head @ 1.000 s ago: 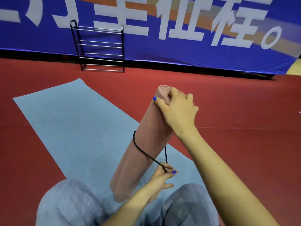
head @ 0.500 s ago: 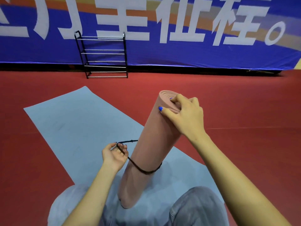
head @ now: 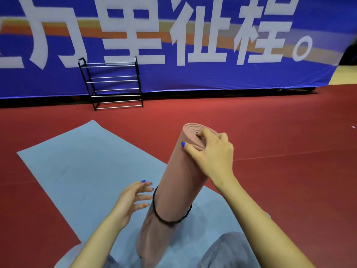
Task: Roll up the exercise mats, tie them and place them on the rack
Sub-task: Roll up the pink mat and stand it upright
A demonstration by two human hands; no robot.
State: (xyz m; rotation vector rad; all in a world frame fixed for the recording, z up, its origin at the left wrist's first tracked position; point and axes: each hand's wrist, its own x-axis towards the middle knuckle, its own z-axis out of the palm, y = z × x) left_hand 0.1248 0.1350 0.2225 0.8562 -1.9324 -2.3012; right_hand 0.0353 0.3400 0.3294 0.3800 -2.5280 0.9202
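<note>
Rolled pink mat [head: 173,190] stood tilted on the blue mat [head: 77,176], a black cord [head: 170,219] looped round its lower half.

The right hand [head: 212,155] has its grip curled over the roll's top end, fingers pressed on the spiral edge. The left hand [head: 131,200] is spread with straight fingers, holding nothing, fingertips just beside the cord. The roll's foot is hidden between the knees in grey trousers [head: 228,252], cut off by the frame. The black rack [head: 114,84] with bare shelves stands well apart on the red floor [head: 289,190], against the blue banner [head: 212,74].
</note>
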